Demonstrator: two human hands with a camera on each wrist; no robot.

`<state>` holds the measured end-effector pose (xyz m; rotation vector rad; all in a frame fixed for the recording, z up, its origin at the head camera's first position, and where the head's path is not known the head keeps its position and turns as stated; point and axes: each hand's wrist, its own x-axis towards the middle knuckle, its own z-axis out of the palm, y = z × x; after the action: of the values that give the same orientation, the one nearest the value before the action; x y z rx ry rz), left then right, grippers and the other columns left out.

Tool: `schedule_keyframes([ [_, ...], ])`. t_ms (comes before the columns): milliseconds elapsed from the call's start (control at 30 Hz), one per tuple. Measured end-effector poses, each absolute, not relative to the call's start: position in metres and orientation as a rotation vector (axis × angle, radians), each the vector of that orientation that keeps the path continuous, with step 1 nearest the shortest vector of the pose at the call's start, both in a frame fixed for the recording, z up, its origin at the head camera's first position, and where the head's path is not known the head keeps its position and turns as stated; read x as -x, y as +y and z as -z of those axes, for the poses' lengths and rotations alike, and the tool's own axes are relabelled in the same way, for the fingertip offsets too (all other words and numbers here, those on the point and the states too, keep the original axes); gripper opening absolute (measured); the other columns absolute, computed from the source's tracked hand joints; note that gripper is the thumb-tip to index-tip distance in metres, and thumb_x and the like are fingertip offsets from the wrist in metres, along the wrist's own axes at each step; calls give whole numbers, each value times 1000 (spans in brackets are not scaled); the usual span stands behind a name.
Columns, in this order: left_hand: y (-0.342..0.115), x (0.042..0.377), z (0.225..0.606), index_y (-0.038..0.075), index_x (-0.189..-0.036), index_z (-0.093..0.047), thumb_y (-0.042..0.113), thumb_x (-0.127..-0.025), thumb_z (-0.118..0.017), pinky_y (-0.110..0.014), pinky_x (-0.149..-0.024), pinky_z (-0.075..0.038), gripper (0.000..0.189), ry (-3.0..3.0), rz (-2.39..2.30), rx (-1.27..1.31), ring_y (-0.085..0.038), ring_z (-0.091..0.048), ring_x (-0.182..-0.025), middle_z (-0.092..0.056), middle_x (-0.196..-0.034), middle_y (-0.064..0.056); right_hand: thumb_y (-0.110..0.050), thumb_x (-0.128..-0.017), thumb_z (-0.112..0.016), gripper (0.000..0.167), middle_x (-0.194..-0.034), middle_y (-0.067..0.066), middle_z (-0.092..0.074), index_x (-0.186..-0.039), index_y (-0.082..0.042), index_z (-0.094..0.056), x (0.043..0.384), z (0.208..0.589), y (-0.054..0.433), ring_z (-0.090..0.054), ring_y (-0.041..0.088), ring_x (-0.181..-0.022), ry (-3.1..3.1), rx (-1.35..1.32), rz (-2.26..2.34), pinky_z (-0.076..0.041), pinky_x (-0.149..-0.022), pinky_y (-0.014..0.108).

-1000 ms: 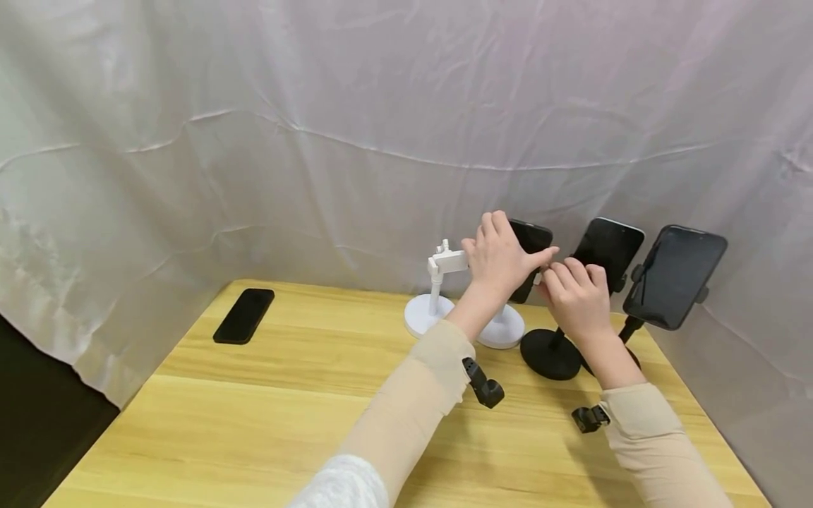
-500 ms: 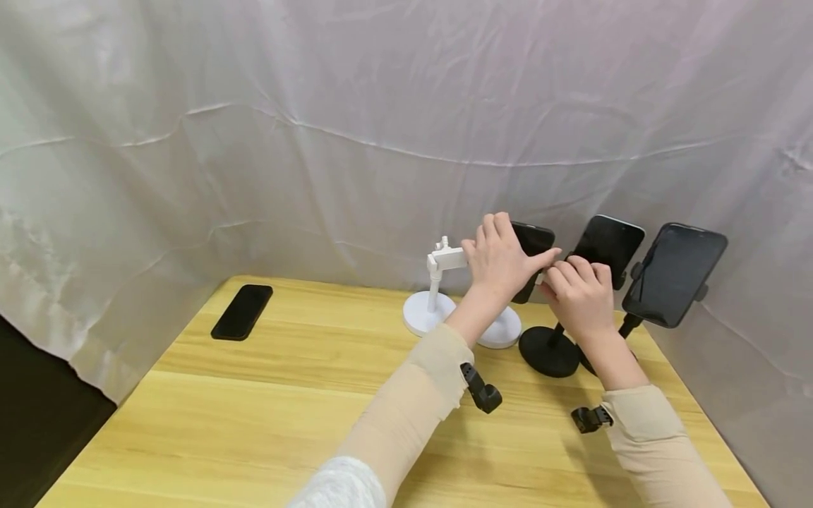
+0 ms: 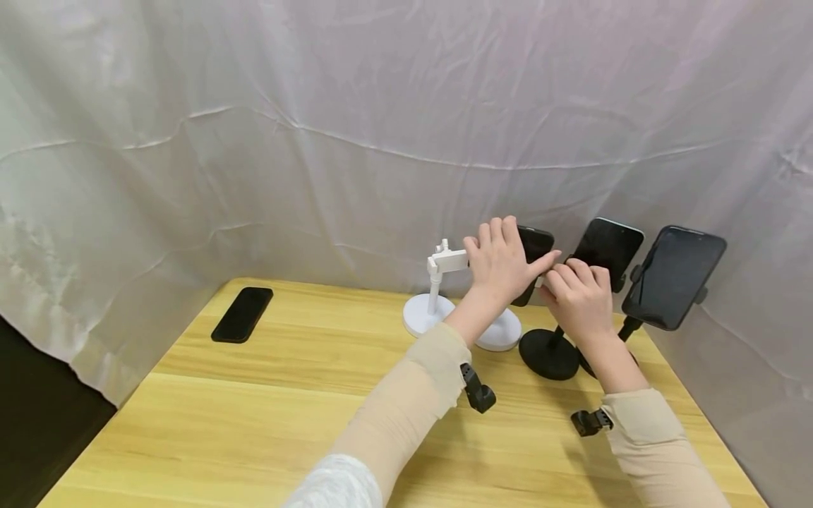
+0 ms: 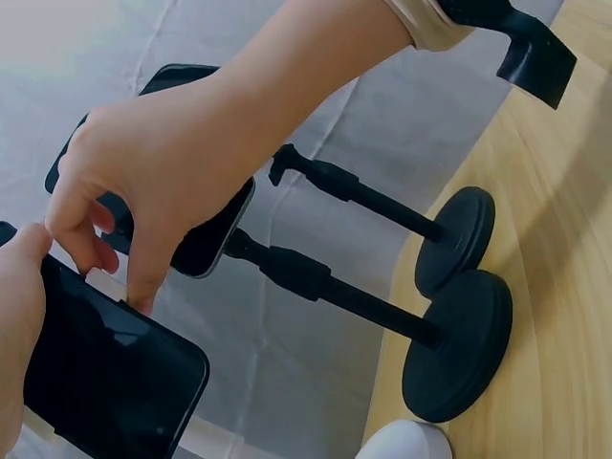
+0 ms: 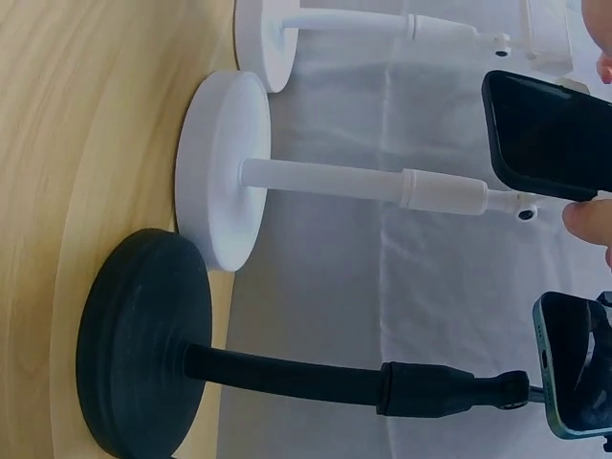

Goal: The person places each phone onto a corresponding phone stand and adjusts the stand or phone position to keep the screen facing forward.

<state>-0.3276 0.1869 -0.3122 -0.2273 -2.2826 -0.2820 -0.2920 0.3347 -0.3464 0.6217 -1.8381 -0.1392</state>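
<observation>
A black phone (image 3: 532,255) sits atop a white stand (image 3: 502,331) near the back of the wooden tabletop (image 3: 254,416), both of a person's hands closed in on it. The left hand (image 3: 502,264) spreads across the phone's front with fingers fairly straight and thumb reaching right, apparently steadying the handset against the stand's clamp; its grip looks apart rather than clamped, though the far side of the phone is hidden. The right hand (image 3: 579,296) curls its fingers at the phone's right edge, and the left wrist view shows its fingertips (image 4: 134,292) pinching at the corner of the dark handset (image 4: 105,382), seemingly working it into or against the holder.

Just left of the phone stands a second white stand (image 3: 432,310), its clamp (image 3: 447,261) bare and close to the left hand's knuckles. To the right, two black stands (image 3: 551,353) each carry a phone tilted back toward the cloth: one phone (image 3: 608,252) directly behind the right hand, another (image 3: 675,276) farther right. The heavy round bases (image 5: 143,354) keep the slim poles upright, and the four stands form a row along the backdrop. A spare phone (image 3: 243,315) lies flat, well apart at the tabletop's far left corner. A creased white sheet (image 3: 317,141) drapes behind and around the scene. Beige sleeves (image 3: 406,402) cover both forearms, small black cameras (image 3: 478,394) strapped at the wrists.
</observation>
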Motion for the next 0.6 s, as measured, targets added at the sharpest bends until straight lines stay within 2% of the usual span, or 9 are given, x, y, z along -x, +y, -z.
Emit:
schedule_keyframes([
  [333,191,328,308,17,-111,-44,90,-77,-30,-34,-73,-34,82,-2327,270,225,-15,-46,-87,-51,-100,3,-4,-75,-75,17,-80,17,-64,-77,1,-59,294,344,337,-56,38,-87,-1842,-616,103,-36,-75,50],
  [600,187,326,313,18,-113,-48,90,-76,-34,-33,-73,-32,82,-2254,235,249,-15,-47,-88,-54,-102,4,-5,-72,-80,23,-85,17,-67,-81,2,-60,294,349,339,-56,38,-89,-1887,-572,99,-37,-76,50],
])
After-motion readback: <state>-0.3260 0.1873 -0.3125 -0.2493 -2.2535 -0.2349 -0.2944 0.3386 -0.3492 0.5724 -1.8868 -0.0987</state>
